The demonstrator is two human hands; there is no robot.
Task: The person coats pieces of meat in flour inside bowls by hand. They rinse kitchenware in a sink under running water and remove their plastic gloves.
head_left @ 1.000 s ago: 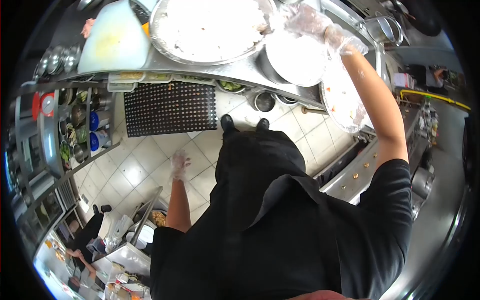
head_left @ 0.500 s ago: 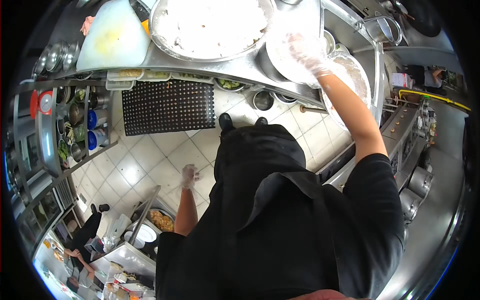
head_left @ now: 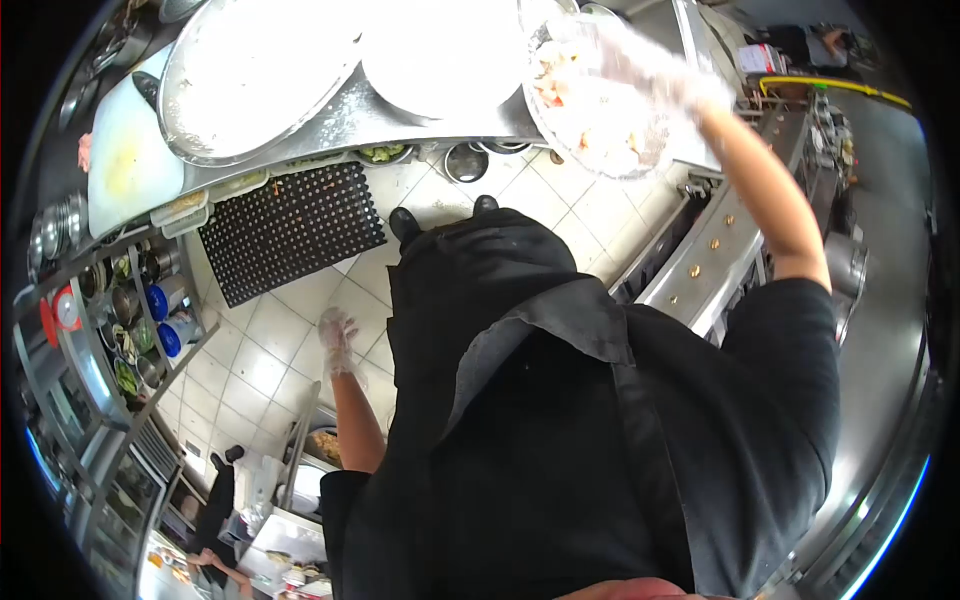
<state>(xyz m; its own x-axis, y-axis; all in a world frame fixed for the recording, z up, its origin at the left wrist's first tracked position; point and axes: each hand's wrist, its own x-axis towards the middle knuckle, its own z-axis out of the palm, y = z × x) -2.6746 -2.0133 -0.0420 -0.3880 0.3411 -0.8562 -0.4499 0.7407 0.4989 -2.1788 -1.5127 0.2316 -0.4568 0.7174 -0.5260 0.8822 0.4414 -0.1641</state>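
Observation:
My right hand [head_left: 690,88], in a clear plastic glove, is over a white round tub [head_left: 548,132] at the counter's right end. Motion smears its fingers, so their grip cannot be made out. Pinkish pale food pieces [head_left: 553,85] lie in the tub, with white powder around them. My left hand [head_left: 338,330], also gloved, hangs low at my side above the tiled floor. Its fingers are loosely bent and apart, with nothing in them. Left of the tub is a glaring white round container [head_left: 445,70]; further left sits a wide metal bowl [head_left: 178,135] of white stuff.
A stained white cutting board [head_left: 130,165] lies at the counter's left end. Below are a black perforated mat [head_left: 295,230] and a metal pot [head_left: 466,162]. Shelves with blue-lidded tubs [head_left: 170,335] stand left. Another person [head_left: 215,510] is at lower left; a yellow bar [head_left: 830,88] runs upper right.
The view has turned, shifting the counter things left. My right hand has gone from the white container to the tub, where food pieces now show. My left hand still hangs at my side.

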